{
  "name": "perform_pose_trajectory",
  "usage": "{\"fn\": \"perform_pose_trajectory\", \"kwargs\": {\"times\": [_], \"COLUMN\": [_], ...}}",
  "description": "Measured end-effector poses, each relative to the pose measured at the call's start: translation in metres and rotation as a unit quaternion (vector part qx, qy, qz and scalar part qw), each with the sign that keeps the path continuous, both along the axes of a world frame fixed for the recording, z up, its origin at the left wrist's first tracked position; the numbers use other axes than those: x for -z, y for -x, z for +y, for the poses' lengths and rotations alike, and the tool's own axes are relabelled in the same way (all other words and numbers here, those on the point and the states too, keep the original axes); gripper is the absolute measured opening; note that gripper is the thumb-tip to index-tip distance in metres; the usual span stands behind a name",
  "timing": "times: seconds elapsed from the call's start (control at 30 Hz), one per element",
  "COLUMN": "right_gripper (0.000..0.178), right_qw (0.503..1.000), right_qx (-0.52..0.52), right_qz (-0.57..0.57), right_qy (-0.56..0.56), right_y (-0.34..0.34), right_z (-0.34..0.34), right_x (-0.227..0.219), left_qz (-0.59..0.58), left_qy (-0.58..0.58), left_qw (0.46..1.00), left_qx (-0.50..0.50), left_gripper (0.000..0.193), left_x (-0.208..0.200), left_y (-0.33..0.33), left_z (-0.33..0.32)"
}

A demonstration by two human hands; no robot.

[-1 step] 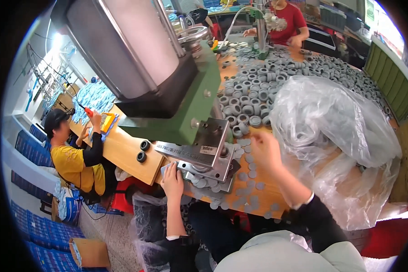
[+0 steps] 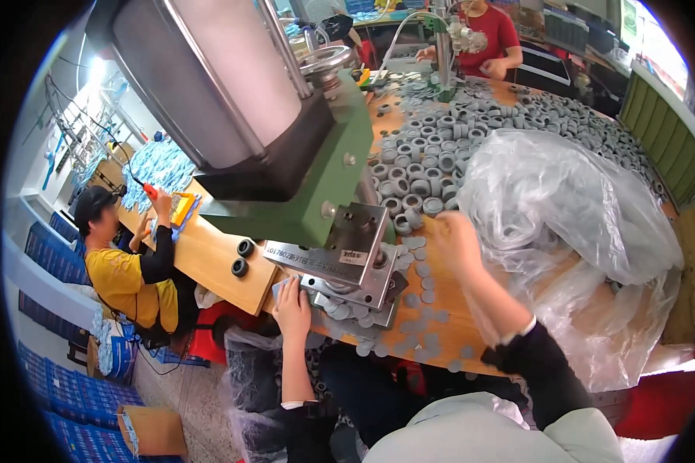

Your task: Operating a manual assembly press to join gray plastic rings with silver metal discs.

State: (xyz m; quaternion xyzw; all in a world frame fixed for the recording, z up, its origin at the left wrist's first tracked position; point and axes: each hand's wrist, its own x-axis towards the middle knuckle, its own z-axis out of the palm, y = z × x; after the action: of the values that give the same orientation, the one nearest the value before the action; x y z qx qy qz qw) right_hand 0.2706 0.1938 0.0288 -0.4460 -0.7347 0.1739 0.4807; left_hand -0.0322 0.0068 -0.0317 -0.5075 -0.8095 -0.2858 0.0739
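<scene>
My left hand (image 2: 292, 310) rests at the left corner of the steel die block (image 2: 320, 261) of a green bench press (image 2: 324, 193). Its fingers are closed by a small light blue-grey edge, and what they grip is hidden. To the right of the press, my right hand (image 2: 457, 238) hovers over the table at the near edge of a heap of grey rubber rings (image 2: 421, 187). Its fingers are bent together, and whatever is in them does not show. Flat grey discs (image 2: 428, 297) lie below that hand, and more are piled against the die.
A clear plastic bag (image 2: 564, 208) covers the table's right side. Two black rings (image 2: 242, 258) lie on the wooden board left of the press. A person in yellow (image 2: 131, 278) works at the left, another in red (image 2: 496, 38) across the table.
My right hand has shifted slightly rightward and away from me. My left hand stays at the die. The person in red has moved a hand a little.
</scene>
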Motion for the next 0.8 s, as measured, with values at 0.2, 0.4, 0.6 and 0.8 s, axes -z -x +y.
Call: {"fn": "perform_pose_trajectory", "kwargs": {"times": [0.2,0.4,0.6,0.8], "right_gripper": [0.033,0.032,0.032,0.046], "right_qw": [0.917,0.973,0.916,0.857], "right_qx": [0.130,0.014,-0.165,-0.301], "right_qz": [-0.374,-0.231,0.220,0.234], "right_qy": [0.043,0.022,0.292,0.347], "right_y": [-0.018,-0.028,-0.050,-0.031], "right_z": [0.106,0.067,-0.002,-0.069], "right_x": [0.044,0.004,-0.048,-0.073], "left_qz": [-0.048,-0.088,-0.202,-0.149], "left_qy": [-0.205,-0.320,-0.361,-0.290], "left_qw": [0.975,0.937,0.904,0.945], "left_qx": [0.069,0.108,0.109,0.023], "left_gripper": [0.032,0.052,0.032,0.034], "left_x": [-0.017,-0.069,-0.106,-0.090], "left_y": [-0.046,-0.105,-0.123,-0.116], "left_z": [-0.001,0.013,0.060,0.028]}}
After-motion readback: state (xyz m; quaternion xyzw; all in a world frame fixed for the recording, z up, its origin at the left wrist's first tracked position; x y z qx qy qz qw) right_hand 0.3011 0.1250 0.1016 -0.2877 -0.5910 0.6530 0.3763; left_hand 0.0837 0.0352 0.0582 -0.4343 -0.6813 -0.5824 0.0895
